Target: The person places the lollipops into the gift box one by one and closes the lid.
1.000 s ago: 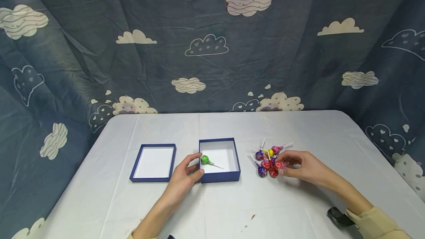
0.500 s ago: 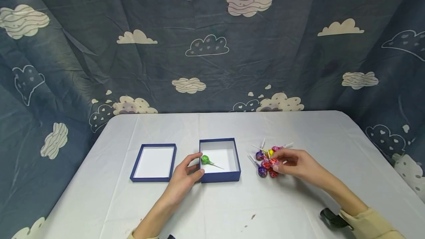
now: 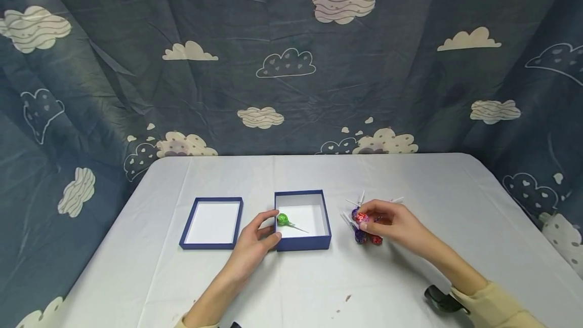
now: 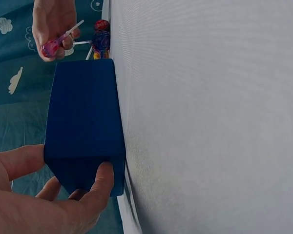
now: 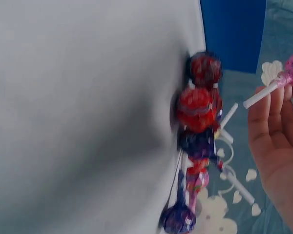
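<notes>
My right hand (image 3: 389, 221) pinches a red-pink lollipop (image 3: 362, 218) by its wrapped head, raised above the pile; its white stick (image 5: 261, 95) points away from the fingers in the right wrist view. Below it lie several wrapped lollipops, among them a purple one (image 3: 360, 237) and a red one (image 5: 196, 108), partly hidden by the hand. At the left side of an uncovered blue box (image 3: 304, 243) with a white inside, my left hand (image 3: 252, 242) holds the wall, with fingers and thumb against it. A green lollipop (image 3: 283, 219) lies inside, near that wall.
A blue-rimmed box lid (image 3: 211, 222) lies inside up, left of the box. White cloth (image 3: 227, 176) covers the table, and a dark curtain with cloud prints (image 3: 291, 100) hangs behind. Small brown specks (image 3: 348, 298) mark the cloth in front.
My right hand has taken the red-pink lollipop from the pile's right side and moved up and left with it. The left hand stays at the box.
</notes>
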The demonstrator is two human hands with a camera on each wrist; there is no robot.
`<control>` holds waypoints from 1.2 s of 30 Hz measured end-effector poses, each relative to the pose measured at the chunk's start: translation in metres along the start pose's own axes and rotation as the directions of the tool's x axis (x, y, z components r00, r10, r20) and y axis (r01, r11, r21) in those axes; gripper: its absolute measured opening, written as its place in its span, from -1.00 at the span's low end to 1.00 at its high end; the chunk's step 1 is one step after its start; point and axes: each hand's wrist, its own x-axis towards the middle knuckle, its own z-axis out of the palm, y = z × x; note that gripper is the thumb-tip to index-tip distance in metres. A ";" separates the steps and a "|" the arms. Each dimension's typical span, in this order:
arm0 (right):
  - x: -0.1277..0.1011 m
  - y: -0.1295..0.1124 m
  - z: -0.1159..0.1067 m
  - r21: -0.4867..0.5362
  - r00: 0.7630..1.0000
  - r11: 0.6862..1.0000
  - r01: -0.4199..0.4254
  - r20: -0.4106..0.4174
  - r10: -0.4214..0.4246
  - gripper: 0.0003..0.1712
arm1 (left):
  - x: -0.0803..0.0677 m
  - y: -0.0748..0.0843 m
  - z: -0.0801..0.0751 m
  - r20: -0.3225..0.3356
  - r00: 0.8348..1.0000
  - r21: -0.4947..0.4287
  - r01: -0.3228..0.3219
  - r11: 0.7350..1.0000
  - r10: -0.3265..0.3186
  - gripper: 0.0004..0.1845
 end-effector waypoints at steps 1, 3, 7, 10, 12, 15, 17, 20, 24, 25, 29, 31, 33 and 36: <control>0.001 -0.001 0.002 0.003 1.000 1.000 -0.005 -0.012 0.005 -0.72 | 0.000 0.000 0.000 0.000 1.000 -0.001 -0.004 1.000 0.004 -0.46; 0.002 -0.004 0.006 0.010 0.999 1.000 -0.011 -0.038 0.011 -0.72 | 0.000 0.000 0.000 0.003 1.000 -0.004 -0.010 1.000 0.010 -0.46; 0.005 -0.011 0.013 0.006 0.996 1.000 -0.017 -0.083 0.017 -0.72 | -0.001 0.001 0.000 0.006 1.000 -0.011 -0.012 1.000 0.012 -0.45; 0.008 -0.017 0.017 0.009 0.994 1.000 -0.014 -0.109 0.015 -0.73 | -0.001 0.001 -0.001 0.003 1.000 -0.013 -0.010 1.000 0.010 -0.45; 0.009 -0.021 0.020 0.025 0.991 1.000 -0.014 -0.134 0.017 -0.73 | -0.001 0.002 -0.001 0.003 1.000 -0.016 -0.007 1.000 0.007 -0.45; 0.010 -0.026 0.024 0.039 0.987 0.999 -0.017 -0.159 0.023 -0.73 | -0.002 0.003 -0.001 0.006 1.000 -0.015 -0.004 1.000 0.004 -0.44; 0.012 -0.030 0.027 0.051 0.986 0.998 -0.026 -0.163 0.034 -0.72 | -0.003 0.003 -0.001 0.006 1.000 -0.023 -0.001 1.000 0.001 -0.44; 0.016 -0.034 0.031 0.066 0.987 0.997 -0.037 -0.154 0.047 -0.71 | -0.003 0.004 0.000 0.004 1.000 -0.033 -0.003 0.999 0.003 -0.44; 0.021 -0.040 0.036 0.095 0.989 0.995 -0.023 -0.146 0.037 -0.72 | -0.003 0.004 0.000 0.007 1.000 -0.027 -0.006 1.000 0.006 -0.44; 0.023 -0.041 0.038 0.100 0.989 0.995 -0.016 -0.147 0.031 -0.72 | -0.004 0.004 0.000 0.008 1.000 -0.025 -0.006 1.000 0.006 -0.43; 0.030 -0.044 0.045 0.118 0.988 0.993 0.018 -0.157 0.000 -0.73 | -0.003 0.003 0.000 0.010 1.000 -0.022 -0.012 1.000 0.012 -0.44; 0.034 -0.046 0.048 0.128 0.988 0.991 0.022 -0.156 -0.002 -0.73 | -0.003 0.003 0.000 0.010 1.000 -0.022 -0.015 1.000 0.016 -0.44; 0.038 -0.049 0.051 0.137 0.988 0.990 0.019 -0.153 0.002 -0.72 | -0.002 0.002 0.000 0.009 1.000 -0.018 -0.019 1.000 0.019 -0.44; 0.044 -0.053 0.056 0.144 0.989 0.989 0.017 -0.150 0.005 -0.71 | -0.002 0.002 0.000 0.008 1.000 -0.014 -0.022 1.000 0.022 -0.44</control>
